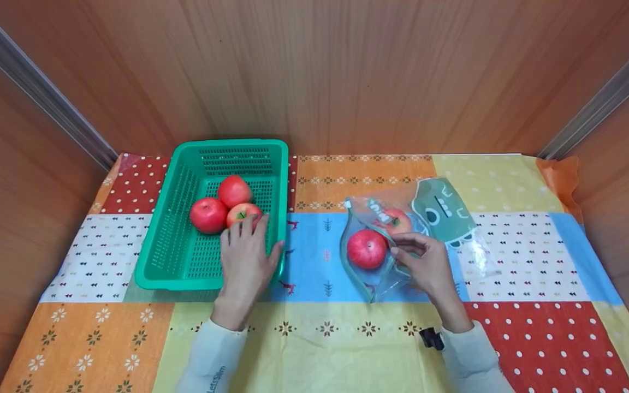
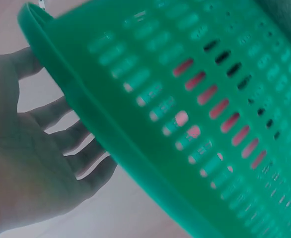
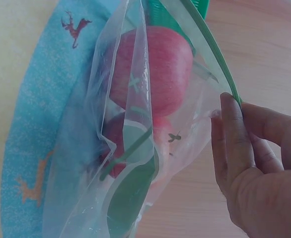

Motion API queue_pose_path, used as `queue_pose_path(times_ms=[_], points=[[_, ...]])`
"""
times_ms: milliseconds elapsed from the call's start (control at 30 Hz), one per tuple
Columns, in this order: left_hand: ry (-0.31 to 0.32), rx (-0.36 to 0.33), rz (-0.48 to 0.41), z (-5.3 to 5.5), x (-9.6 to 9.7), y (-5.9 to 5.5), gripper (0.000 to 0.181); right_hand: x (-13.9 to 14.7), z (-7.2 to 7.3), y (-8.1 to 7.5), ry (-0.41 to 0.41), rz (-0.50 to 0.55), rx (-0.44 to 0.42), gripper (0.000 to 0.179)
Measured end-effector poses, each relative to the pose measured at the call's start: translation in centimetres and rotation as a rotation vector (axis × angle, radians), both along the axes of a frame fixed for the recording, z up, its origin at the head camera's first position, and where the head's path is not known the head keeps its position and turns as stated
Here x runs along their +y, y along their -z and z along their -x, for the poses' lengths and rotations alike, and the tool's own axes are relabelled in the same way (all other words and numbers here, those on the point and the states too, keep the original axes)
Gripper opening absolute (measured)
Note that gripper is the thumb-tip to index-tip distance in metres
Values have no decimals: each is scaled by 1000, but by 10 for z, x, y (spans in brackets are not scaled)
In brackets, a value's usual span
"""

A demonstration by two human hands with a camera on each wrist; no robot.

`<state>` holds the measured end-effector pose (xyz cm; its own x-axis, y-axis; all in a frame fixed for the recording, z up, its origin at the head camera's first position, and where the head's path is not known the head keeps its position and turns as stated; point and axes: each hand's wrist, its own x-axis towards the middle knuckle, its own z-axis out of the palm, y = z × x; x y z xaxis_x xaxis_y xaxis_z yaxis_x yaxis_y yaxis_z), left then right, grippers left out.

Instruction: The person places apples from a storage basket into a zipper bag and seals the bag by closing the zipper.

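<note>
A green perforated plastic basket sits on the left half of the cloth-covered counter, its far rim close to the back edge. Three red apples lie together in it: a left apple, a far apple and a near apple. The left hand reaches over the basket's front rim with fingers spread; its fingertips overlap the near apple in the head view, though I cannot tell whether they touch it.

Right of the counter's middle, well back from the front edge, lies a clear zip bag with a green cartoon print. Its gaping mouth faces the basket. The right hand pinches the mouth's green zip strip between thumb and fingers. Inside are two apples, a front apple just within the mouth and an inner apple behind it, towards the back edge.

Wooden panels stand behind the counter, and pale sleeves cover both forearms.
</note>
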<state>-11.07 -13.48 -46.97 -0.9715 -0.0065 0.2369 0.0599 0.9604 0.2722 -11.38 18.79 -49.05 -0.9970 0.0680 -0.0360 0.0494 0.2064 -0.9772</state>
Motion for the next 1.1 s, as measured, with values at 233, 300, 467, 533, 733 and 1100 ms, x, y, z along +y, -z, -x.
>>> queue_pose_path(times_ms=[233, 300, 467, 533, 733, 1100], points=[[-16, -68, 32, 5, -15, -1, 74, 1, 0, 0, -9, -13, -2, 29], [-18, -83, 44, 7, -20, -2, 73, 1, 0, 0, -11, -12, -3, 29], [-25, -141, 64, 11, -28, -4, 72, 1, 1, 1, -11, -9, 4, 28], [-26, -161, 64, 12, -30, -5, 72, 2, 0, 2, -14, -15, 15, 28], [-17, -147, 91, 14, -39, -6, 73, 2, 0, 3, -6, -9, 20, 28], [17, -150, 131, 21, -55, -10, 74, 2, 0, 3, -6, 10, 20, 27]])
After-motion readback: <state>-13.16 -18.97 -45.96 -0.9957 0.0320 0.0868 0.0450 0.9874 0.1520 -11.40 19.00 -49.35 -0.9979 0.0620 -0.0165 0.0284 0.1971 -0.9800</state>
